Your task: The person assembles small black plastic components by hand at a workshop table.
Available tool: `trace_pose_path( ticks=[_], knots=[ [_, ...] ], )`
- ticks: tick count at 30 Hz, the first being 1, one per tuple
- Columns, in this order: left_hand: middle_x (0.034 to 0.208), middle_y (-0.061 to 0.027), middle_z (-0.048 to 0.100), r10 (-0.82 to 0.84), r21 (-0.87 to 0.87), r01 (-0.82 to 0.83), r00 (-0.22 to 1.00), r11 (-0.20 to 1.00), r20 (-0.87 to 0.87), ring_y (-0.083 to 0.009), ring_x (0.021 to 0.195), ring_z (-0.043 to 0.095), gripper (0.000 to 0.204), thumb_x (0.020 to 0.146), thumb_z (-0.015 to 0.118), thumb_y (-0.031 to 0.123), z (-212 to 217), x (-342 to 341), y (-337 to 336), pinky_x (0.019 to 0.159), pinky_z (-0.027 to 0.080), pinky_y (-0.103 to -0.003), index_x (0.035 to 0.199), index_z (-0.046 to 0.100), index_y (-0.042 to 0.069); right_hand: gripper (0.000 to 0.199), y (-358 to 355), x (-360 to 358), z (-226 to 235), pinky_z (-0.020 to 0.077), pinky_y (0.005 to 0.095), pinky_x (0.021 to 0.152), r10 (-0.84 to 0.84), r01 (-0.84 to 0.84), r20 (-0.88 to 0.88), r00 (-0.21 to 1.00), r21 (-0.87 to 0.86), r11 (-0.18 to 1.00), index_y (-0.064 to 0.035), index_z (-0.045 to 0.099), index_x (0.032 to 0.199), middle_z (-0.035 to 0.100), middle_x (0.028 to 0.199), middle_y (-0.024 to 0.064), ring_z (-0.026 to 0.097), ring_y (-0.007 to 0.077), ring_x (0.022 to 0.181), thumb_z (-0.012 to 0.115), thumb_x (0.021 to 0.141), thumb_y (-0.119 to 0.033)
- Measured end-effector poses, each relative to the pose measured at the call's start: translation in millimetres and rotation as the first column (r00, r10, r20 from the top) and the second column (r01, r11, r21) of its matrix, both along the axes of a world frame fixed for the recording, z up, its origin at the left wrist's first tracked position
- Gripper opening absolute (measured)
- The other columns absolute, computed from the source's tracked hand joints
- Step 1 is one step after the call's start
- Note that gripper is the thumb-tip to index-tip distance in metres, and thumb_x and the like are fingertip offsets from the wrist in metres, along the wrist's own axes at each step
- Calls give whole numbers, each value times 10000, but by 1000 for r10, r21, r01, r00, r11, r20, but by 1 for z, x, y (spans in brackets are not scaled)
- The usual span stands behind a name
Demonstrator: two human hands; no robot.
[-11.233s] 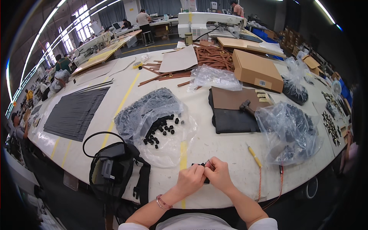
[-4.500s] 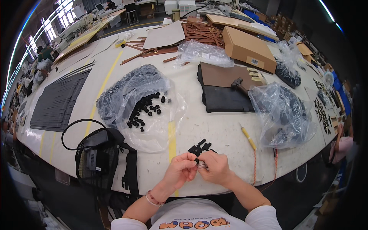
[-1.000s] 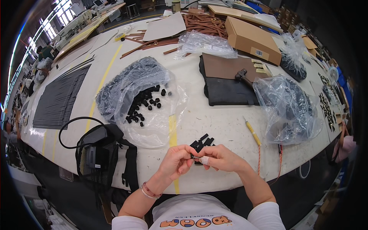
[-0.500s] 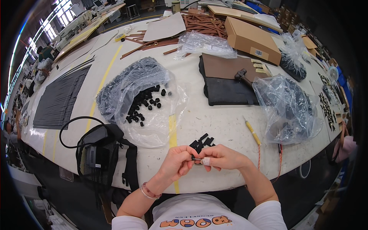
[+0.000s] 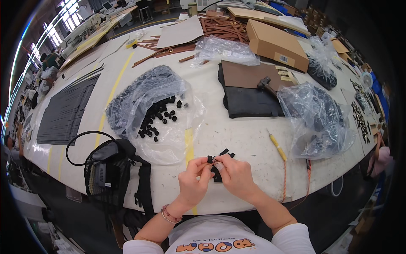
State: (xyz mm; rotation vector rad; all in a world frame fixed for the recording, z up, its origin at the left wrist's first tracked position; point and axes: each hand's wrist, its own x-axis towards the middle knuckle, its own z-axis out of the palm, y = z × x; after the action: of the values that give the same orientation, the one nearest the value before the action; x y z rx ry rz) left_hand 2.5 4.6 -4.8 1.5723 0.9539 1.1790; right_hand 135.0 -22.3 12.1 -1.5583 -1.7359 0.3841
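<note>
My two hands meet above the near edge of the table. My left hand [image 5: 193, 181] is closed in a pinch on a small black piece [image 5: 209, 159] that sticks up past its fingertips. Right beside it, my right hand [image 5: 237, 178] is also closed, its fingertips against the left ones; whatever is between them is hidden. A pale wrap shows around one of its fingers. Short black strips [image 5: 224, 152] lie just beyond the fingers, and more black [image 5: 217, 177] shows between the hands.
A clear bag [image 5: 163, 146] spills small black loops at left, near a black mesh bag [image 5: 108, 165]. A yellow-handled pointed tool [image 5: 277, 146] with an orange cord lies at right. Beyond are a hammer [image 5: 265, 83] on dark sheets, a carton [image 5: 277, 46] and brown straps [image 5: 224, 28].
Both hands have shifted slightly away from me and turned more upright. The black piece now stands above the left fingertips; the thin metallic bit between the hands no longer shows.
</note>
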Motion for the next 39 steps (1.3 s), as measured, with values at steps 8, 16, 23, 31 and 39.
trace_pose_path(
  ticks=[8, 16, 23, 31, 39],
  knots=[
    [789, -96, 615, 4, 74, 3, 995, 997, -101, -103, 643, 599, 170, 759, 554, -41, 5, -4, 1, 545, 488, -202, 921, 504, -65, 90, -5, -7, -4, 420, 304, 425, -67, 62, 27, 997, 168, 984, -27, 560, 845, 573, 621, 95, 565, 228, 507, 530, 763, -48],
    [689, -58, 608, 101, 153, -83, 988, 985, -114, -77, 583, 583, 115, 730, 562, -50, 3, -3, 4, 520, 464, -190, 840, 531, -43, 73, -6, -11, -16, 411, 262, 439, -17, 20, -238, 971, 9, 1000, -10, 547, 836, 563, 644, 78, 547, 153, 504, 529, 786, -60],
    [548, -29, 536, 275, 204, -238, 946, 949, -174, -39, 473, 483, 116, 737, 571, -1, 13, -10, 37, 433, 380, -178, 838, 533, -43, 181, 9, 1, -3, 397, 221, 505, -107, -178, -770, 630, -277, 944, 25, 546, 913, 519, 601, 60, 505, 61, 569, 546, 803, -120],
    [502, -73, 551, 159, 113, -128, 923, 985, -350, -95, 419, 503, 241, 751, 609, 101, 19, -36, 56, 420, 380, -225, 936, 537, -36, 232, 43, 62, -15, 439, 335, 587, -8, 28, 50, 999, -413, 910, -42, 589, 882, 594, 665, 111, 576, 255, 633, 529, 664, -94],
    [577, -30, 560, -114, -76, 96, 952, 993, -283, -53, 464, 499, 145, 795, 540, 65, 2, -22, 39, 415, 389, -180, 892, 561, -41, 166, 55, 61, -27, 435, 332, 588, 104, -30, 130, 986, -477, 878, -19, 572, 804, 589, 686, 122, 564, 240, 639, 516, 672, -104]
  ],
)
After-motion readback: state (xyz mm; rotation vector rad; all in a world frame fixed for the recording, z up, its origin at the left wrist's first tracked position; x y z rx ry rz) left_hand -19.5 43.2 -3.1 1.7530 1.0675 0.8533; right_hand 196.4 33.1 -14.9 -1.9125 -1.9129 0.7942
